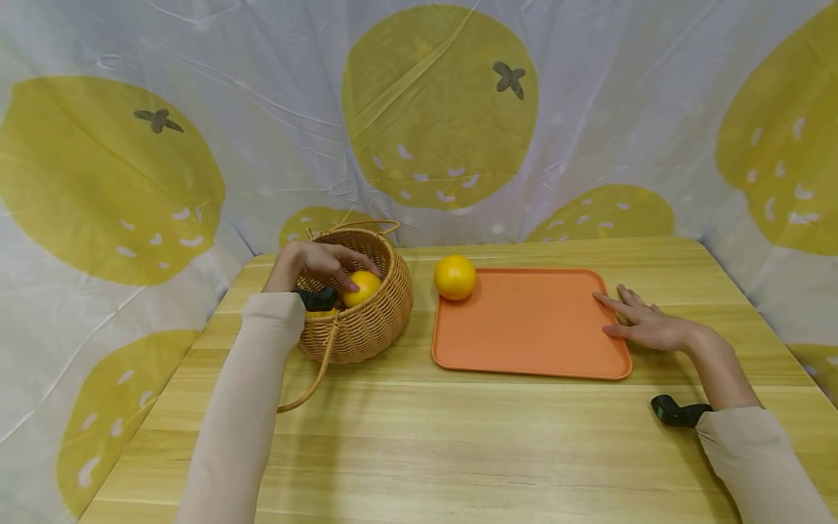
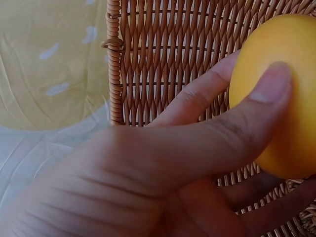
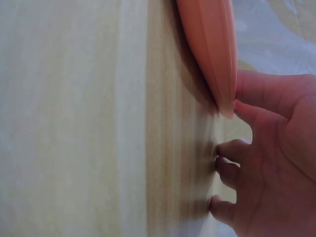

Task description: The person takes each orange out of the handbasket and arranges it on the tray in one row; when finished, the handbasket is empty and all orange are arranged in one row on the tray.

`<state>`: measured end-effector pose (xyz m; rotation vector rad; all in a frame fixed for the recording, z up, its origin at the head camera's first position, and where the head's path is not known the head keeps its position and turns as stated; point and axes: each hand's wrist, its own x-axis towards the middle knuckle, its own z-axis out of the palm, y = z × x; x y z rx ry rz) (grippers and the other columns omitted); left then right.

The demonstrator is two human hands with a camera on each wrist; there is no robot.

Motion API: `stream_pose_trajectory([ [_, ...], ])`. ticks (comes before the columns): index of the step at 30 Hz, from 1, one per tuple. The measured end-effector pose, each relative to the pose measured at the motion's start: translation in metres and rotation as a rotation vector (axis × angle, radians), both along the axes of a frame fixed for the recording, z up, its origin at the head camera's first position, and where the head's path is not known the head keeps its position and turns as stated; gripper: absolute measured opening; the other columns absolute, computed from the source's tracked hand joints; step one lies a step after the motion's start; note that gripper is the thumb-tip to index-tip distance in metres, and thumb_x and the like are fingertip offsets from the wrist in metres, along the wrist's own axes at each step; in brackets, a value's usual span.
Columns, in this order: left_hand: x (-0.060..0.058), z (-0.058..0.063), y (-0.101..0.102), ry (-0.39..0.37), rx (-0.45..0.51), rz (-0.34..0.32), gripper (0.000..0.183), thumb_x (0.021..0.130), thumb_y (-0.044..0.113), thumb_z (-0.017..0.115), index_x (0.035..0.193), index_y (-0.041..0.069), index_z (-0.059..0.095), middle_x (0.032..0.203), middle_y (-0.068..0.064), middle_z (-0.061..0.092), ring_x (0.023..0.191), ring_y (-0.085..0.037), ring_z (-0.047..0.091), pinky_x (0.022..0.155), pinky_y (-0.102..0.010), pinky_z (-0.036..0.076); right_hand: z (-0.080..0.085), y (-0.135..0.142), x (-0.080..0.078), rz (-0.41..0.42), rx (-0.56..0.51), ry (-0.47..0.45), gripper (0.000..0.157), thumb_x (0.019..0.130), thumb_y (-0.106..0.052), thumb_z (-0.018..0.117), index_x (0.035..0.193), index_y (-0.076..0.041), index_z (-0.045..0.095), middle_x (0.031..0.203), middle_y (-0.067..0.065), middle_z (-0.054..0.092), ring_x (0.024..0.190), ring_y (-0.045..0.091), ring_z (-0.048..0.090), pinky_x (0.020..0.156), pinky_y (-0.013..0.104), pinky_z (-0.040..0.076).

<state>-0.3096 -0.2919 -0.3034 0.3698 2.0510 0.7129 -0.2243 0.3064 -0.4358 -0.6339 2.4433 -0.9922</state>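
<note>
Inside the wicker basket (image 1: 366,331) my left hand (image 1: 321,263) grips an orange (image 1: 361,289). The left wrist view shows the thumb pressed on the near side of the orange (image 2: 301,118) and the other fingers around its far side. Another orange sits on the back left corner of the orange-coloured tray (image 1: 530,324). My right hand (image 1: 648,326) rests at the tray's right edge, thumb and index finger touching the rim, the other fingers on the table. In the right wrist view, the tray's edge (image 3: 212,54) meets the fingers.
Below the left wrist, a bit of something yellow (image 1: 321,314) shows in the basket, mostly hidden. The basket's handle (image 1: 321,375) hangs down towards the front. A patterned cloth (image 1: 281,145) stands behind the wooden table (image 1: 458,444).
</note>
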Motion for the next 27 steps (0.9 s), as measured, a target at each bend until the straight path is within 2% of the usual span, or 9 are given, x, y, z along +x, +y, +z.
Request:
stream_pose_trajectory([
  [4,0.0,0.001,-0.001,0.05,-0.025,0.003,0.058,0.104,0.016,0.064,0.158,0.012,0.042,0.153,-0.018,0.04,0.126,-0.024,0.05,0.107,-0.037,0.049,-0.001,0.002,-0.002,-0.011,0.028,-0.012,0.081,0.106,-0.042,0.055,0.168,-0.017,0.01,0.164,0.036,-0.024,0.151,0.049,-0.031,0.11,0.079,-0.019],
  [7,0.0,0.001,-0.002,0.07,-0.041,0.02,0.06,0.103,0.015,0.064,0.159,0.012,0.042,0.152,-0.019,0.041,0.123,-0.023,0.05,0.103,-0.034,0.05,-0.007,0.007,-0.007,-0.014,0.064,-0.012,0.089,0.103,-0.058,0.053,0.168,-0.018,0.009,0.166,0.032,-0.023,0.153,0.049,-0.028,0.112,0.079,-0.016],
  [11,-0.001,0.0,-0.003,0.054,-0.036,0.046,0.061,0.103,0.013,0.065,0.159,0.011,0.042,0.151,-0.02,0.041,0.12,-0.023,0.051,0.097,-0.03,0.052,-0.015,0.011,-0.013,-0.015,0.073,-0.017,0.106,0.092,-0.08,0.05,0.168,-0.018,0.01,0.167,0.031,-0.023,0.153,0.05,-0.027,0.111,0.08,-0.016],
  [14,-0.001,0.0,-0.002,0.045,-0.025,0.056,0.061,0.102,0.012,0.066,0.158,0.011,0.042,0.15,-0.019,0.041,0.118,-0.022,0.052,0.095,-0.029,0.053,-0.019,0.013,-0.016,-0.011,0.066,-0.025,0.113,0.087,-0.087,0.048,0.168,-0.019,0.011,0.167,0.029,-0.024,0.153,0.05,-0.028,0.111,0.08,-0.018],
  [18,0.0,0.0,-0.002,0.065,-0.023,0.043,0.06,0.102,0.013,0.066,0.157,0.01,0.043,0.146,-0.019,0.045,0.116,-0.022,0.053,0.095,-0.03,0.053,-0.022,0.015,-0.018,-0.009,0.058,-0.024,0.111,0.088,-0.086,0.047,0.168,-0.02,0.011,0.167,0.03,-0.024,0.152,0.05,-0.028,0.111,0.08,-0.018],
  [22,0.001,0.003,-0.001,0.089,-0.025,0.041,0.057,0.103,0.016,0.065,0.156,0.01,0.045,0.143,-0.019,0.049,0.116,-0.022,0.054,0.098,-0.034,0.053,-0.016,0.012,-0.013,-0.01,0.061,-0.02,0.104,0.092,-0.079,0.05,0.169,-0.022,0.01,0.167,0.031,-0.023,0.153,0.05,-0.028,0.111,0.08,-0.017],
  [24,0.002,0.004,0.0,0.097,-0.024,0.04,0.056,0.104,0.016,0.064,0.156,0.009,0.045,0.144,-0.019,0.048,0.117,-0.022,0.054,0.098,-0.036,0.054,-0.01,0.008,-0.009,-0.017,0.063,-0.016,0.094,0.098,-0.068,0.053,0.169,-0.021,0.011,0.167,0.031,-0.022,0.153,0.049,-0.028,0.112,0.079,-0.016],
  [27,0.003,0.005,0.001,0.108,-0.028,0.039,0.055,0.105,0.017,0.063,0.156,0.01,0.046,0.145,-0.02,0.047,0.118,-0.023,0.054,0.099,-0.037,0.054,0.0,0.001,-0.002,-0.011,0.045,-0.017,0.085,0.105,-0.049,0.055,0.168,-0.015,0.011,0.165,0.035,-0.022,0.152,0.051,-0.028,0.111,0.08,-0.016],
])
